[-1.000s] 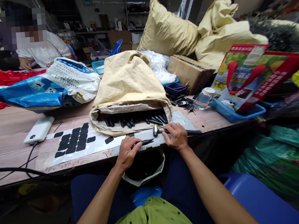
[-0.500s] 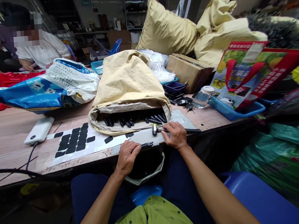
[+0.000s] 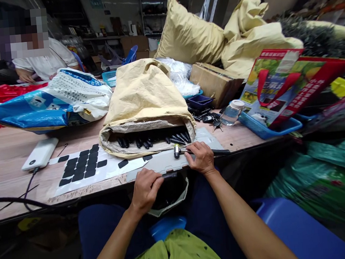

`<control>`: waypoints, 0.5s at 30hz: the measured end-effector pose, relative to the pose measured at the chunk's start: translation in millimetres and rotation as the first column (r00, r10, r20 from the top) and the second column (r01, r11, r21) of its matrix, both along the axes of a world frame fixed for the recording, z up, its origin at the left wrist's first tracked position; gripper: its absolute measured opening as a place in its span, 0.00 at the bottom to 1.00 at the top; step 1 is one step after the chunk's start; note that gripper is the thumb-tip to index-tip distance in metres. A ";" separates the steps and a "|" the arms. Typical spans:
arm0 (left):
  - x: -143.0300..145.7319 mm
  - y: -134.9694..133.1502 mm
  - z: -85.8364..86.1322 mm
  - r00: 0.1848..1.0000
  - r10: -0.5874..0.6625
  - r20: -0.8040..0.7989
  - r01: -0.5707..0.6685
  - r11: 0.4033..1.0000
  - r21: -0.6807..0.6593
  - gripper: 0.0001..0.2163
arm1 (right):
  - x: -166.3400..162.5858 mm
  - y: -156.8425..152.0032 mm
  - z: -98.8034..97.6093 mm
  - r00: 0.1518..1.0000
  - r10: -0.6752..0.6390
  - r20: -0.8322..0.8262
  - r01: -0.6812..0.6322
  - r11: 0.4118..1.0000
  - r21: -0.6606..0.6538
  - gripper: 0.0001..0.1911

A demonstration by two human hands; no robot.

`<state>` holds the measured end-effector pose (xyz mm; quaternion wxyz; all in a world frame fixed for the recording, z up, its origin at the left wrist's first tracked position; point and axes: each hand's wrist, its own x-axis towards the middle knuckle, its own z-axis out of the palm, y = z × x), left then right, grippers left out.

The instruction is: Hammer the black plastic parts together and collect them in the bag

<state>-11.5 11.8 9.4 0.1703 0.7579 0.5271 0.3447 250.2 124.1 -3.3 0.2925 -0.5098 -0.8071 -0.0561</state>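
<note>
My left hand (image 3: 146, 190) is closed at the table's front edge. Its thumb and fingers pinch a short black rod-shaped piece (image 3: 170, 175) that points to the right. My right hand (image 3: 202, 157) is curled around the handle of a small hammer (image 3: 177, 151), whose head lies over a grey board (image 3: 163, 162). The end of the handle sticks out to the right of the hand. Behind both hands a cream sack (image 3: 145, 91) lies with its mouth towards me and several black pen-like pieces (image 3: 177, 138) inside. Below the edge, an open bag (image 3: 185, 193) hangs between my knees.
Left of the sack lie a white sheet with black stickers (image 3: 82, 165) and a white power bank (image 3: 40, 154) with a cable. Keys (image 3: 217, 124), a clear jar (image 3: 233, 113) and a blue tray (image 3: 270, 129) stand on the right. A co-worker (image 3: 45, 56) sits across the table.
My left hand has come slightly down and towards me, and the black piece in it now shows a thicker, smoother side. My right hand stays at the hammer.
</note>
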 end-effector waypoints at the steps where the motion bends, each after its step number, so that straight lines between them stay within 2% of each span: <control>1: 1.6 -6.6 -4.3 0.997 -0.030 -0.066 0.031 0.999 0.014 0.12 | 0.0 0.0 0.1 1.000 0.001 0.001 -0.001 1.000 -0.001 0.11; 3: 5.2 -19.6 -18.2 0.978 -0.072 -0.193 0.073 0.997 -0.003 0.10 | 0.0 0.1 0.3 1.000 0.001 0.005 -0.001 1.000 0.000 0.11; 6: 9.1 -33.2 -43.2 0.944 -0.035 -0.328 0.000 0.994 -0.105 0.09 | 0.2 0.3 -0.3 1.000 -0.005 0.009 0.005 1.000 0.007 0.11; 9: 10.2 -36.7 -52.2 0.937 -0.019 -0.349 -0.049 0.981 -0.186 0.08 | 0.5 1.1 -1.9 1.000 -0.003 0.010 0.002 1.000 0.024 0.10; 12: 11.3 -25.4 -34.2 0.975 -0.021 -0.219 0.003 0.996 -0.086 0.10 | 0.5 1.9 -3.2 1.000 -0.002 0.006 0.001 0.999 0.046 0.09; 15: 16.3 10.4 -2.2 0.992 0.042 -0.123 -0.031 0.996 0.090 0.11 | 0.2 2.4 -3.9 1.000 0.002 0.001 -0.002 0.998 0.059 0.09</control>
